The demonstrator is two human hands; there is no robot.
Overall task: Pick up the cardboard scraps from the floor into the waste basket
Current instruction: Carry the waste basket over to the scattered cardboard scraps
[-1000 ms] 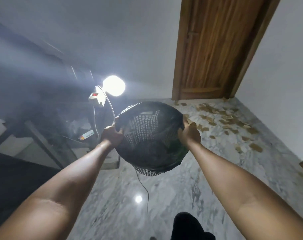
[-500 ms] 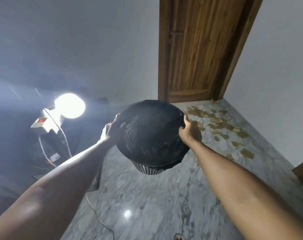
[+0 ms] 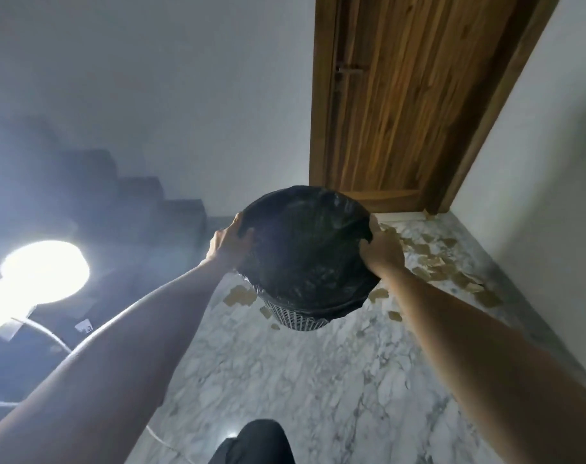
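I hold a mesh waste basket [image 3: 296, 319] lined with a black bag [image 3: 305, 249] in the air in front of me. My left hand [image 3: 226, 244] grips its left rim and my right hand [image 3: 382, 251] grips its right rim. Several brown cardboard scraps [image 3: 432, 262] lie scattered on the marble floor beyond and to the right of the basket, near the door. A few more scraps [image 3: 239, 296] show just under the basket's left side. The basket hides the floor directly behind it.
A closed wooden door [image 3: 402, 105] stands ahead, with a white wall [image 3: 536, 179] on the right. A bright lamp [image 3: 44, 271] glares at the left, with a white cable [image 3: 50, 336] trailing over the floor. Dark steps [image 3: 144, 195] rise at the left. My dark-clad leg [image 3: 251, 442] is at the bottom.
The view has swung right and moved toward the door. The basket, still held by both hands, now sits closer to the scraps, and the lamp has slid to the left edge.
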